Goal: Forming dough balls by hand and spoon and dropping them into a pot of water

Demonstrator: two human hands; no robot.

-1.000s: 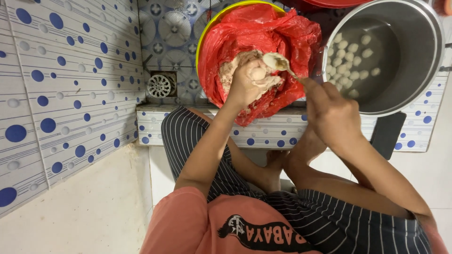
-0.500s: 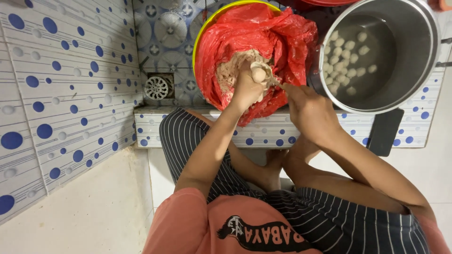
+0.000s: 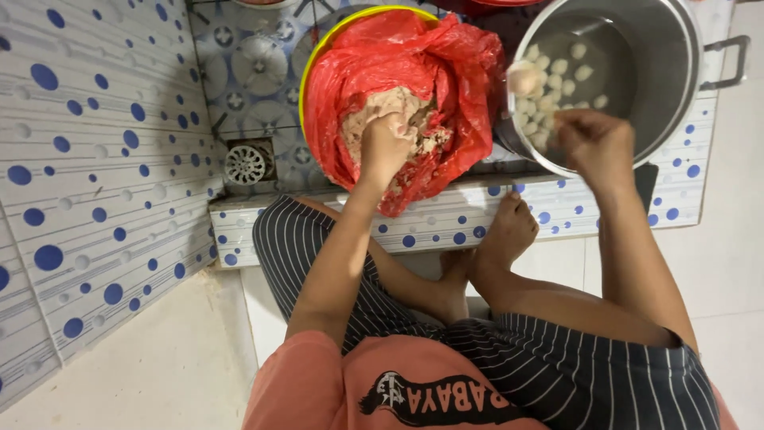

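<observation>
Paste (image 3: 395,111) sits in the red-lined basin (image 3: 446,56), our left hand (image 3: 383,143) clenched in it, our right hand (image 3: 593,135) loosely releasing a ball (image 3: 523,78) that could miss the pot (image 3: 676,87).

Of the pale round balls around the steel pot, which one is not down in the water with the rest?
The pale round ball at the large steel pot's left rim, above the right hand; it sits high at the edge, while the other balls float together inside.
</observation>
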